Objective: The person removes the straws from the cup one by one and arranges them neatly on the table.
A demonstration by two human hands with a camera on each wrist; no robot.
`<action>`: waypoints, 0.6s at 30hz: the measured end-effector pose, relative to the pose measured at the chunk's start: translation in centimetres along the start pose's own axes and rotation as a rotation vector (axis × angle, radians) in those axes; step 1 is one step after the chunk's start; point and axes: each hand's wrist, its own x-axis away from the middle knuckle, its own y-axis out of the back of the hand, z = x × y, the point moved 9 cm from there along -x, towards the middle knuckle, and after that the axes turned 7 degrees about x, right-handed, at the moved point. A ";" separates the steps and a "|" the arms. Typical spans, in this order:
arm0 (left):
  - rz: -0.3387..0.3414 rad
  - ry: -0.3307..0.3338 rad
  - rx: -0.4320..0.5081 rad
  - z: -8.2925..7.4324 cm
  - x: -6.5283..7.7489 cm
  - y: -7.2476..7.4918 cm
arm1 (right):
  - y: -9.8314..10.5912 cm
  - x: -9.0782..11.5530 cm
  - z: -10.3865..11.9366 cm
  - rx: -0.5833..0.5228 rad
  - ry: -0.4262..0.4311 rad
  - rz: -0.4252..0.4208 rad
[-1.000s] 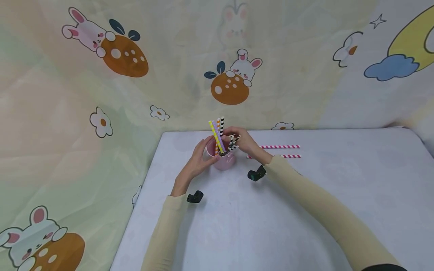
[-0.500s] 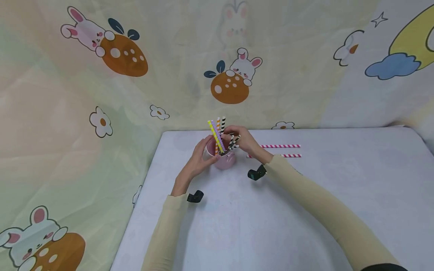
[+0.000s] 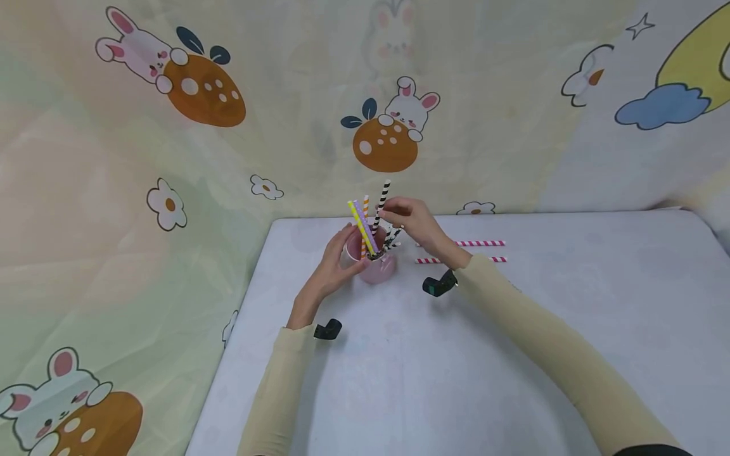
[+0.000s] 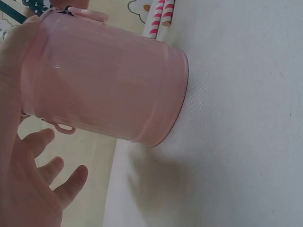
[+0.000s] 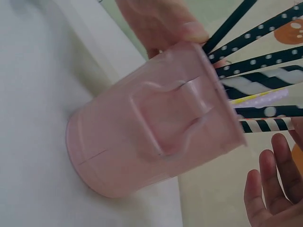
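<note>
A small pink metal bucket (image 3: 379, 271) with side handles stands on the table, holding a bunch of patterned paper straws. My left hand (image 3: 333, 269) grips it near the rim, thumb on the near side and index finger across the far side. My right hand (image 3: 421, 227) pinches a black-and-white striped straw (image 3: 383, 197), whose lower end is still inside the bucket. Its other fingers are spread in the right wrist view. Beside it lean a yellow straw (image 3: 360, 220), a purple one, an orange-striped one and several black patterned straws (image 5: 260, 61).
Two pink-and-white striped straws (image 3: 481, 243) lie on the white tabletop (image 3: 433, 367) to the right, partly behind my right hand. A printed cloth (image 3: 490, 152) with rabbits hangs just behind the table's back edge.
My right hand has risen and moved slightly right, drawing the black-and-white striped straw higher and tilting it right. My left hand and the bucket have stayed in place.
</note>
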 end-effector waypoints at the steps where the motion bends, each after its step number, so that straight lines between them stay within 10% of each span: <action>1: 0.001 0.000 0.000 0.0 0.0 0.0 | 0.2 0.1 0.3 -0.003 0.007 -0.002; 18: -0.002 0.050 0.014 0.3 0.0 -0.1 | 4.6 1.6 4.4 -0.090 0.047 -0.056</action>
